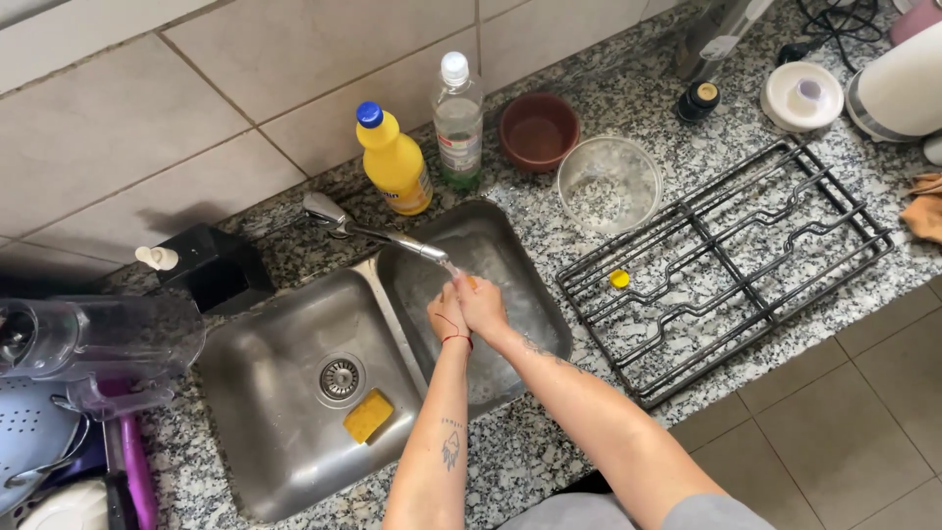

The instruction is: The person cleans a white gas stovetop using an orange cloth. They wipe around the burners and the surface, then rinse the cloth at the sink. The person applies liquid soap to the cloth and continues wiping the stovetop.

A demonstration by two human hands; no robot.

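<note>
— What did the head view show of the hands?

— Both were over the right basin (pixel 525 294) of a steel double sink, pressed together under the spout of the tap (pixel 378 233). The left hand (pixel 446 316) (a red thread at its wrist) lay against the right hand (pixel 483 304), whose fingers (pixel 461 287) reached up to the spout's end.

— Were the fingers apart or together?

— On each hand they lay together, and the two hands touched. Whether they were clamped on anything, I could not tell; a small orange spot showed just at the fingertips, too small to name.

— And around them?

— Below and to the left of the fingers, in the left basin (pixel 275 393), a yellow sponge (pixel 368 415) lay just beside the drain (pixel 340 378). Beyond the fingers, against the tiled wall, stood a yellow bottle with a blue cap (pixel 394 162) and a clear bottle with a white cap (pixel 458 123), near each other on the granite bench (pixel 549 442). Up and to the right of the fingers sat a brown bowl (pixel 539 130) and a clear glass bowl (pixel 609 184), close together. Right of the fingers a black stove grate (pixel 731 260) lay flat on the bench, with a small yellow cap (pixel 619 279) on the bench among its bars.
</note>
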